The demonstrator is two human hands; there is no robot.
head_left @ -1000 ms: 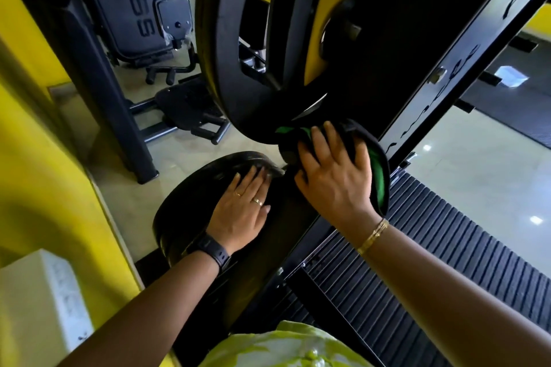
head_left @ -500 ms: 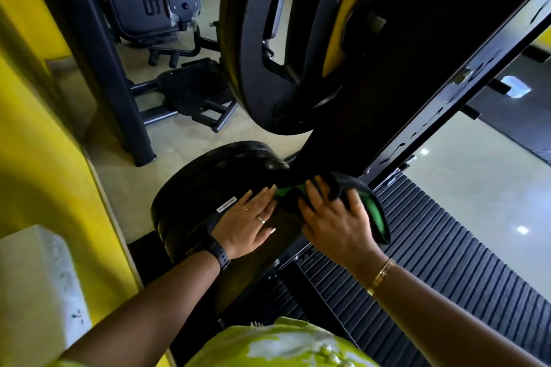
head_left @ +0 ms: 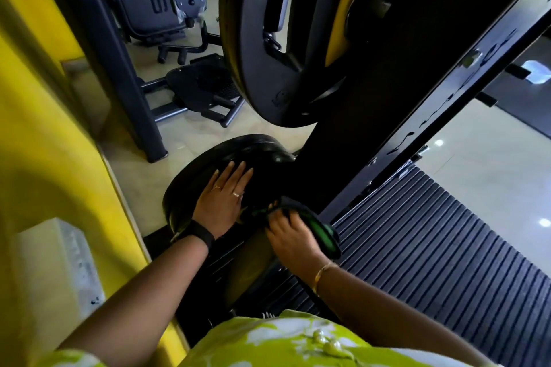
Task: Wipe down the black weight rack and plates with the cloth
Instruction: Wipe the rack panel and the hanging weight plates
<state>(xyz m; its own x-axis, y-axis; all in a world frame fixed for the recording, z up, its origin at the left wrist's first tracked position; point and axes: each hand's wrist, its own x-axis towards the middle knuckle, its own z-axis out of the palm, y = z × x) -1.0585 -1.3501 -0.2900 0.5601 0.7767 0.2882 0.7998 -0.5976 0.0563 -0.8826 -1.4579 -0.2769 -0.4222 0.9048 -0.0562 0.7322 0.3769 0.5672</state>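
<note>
Head view, weight-rack wipe. Over the last second the right hand [head_left: 290, 237] has carried the cloth [head_left: 321, 226] down the rack upright [head_left: 372, 134], from just under the upper plate [head_left: 256, 68] to a point near the upright's foot, at about 5 o'clock of the lower plate [head_left: 205, 167]. The left hand [head_left: 222, 202] has stayed where it was, fingers straight and palm flat on the lower plate's rim, gripping nothing. The right hand's fingers curl over the bunched cloth and hold it. Judged from this, one downward pass along the upright's near face is about finished; the plates' faces appear still to be done. The upright's long axis runs across the view from 7 o'clock to 1 o'clock, its top pointing to 1 o'clock. The cloth, green inside and black outside, lies with its longer fold from 10 o'clock to 4 o'clock, its free end hanging toward the ribbed mat [head_left: 432, 232].
</note>
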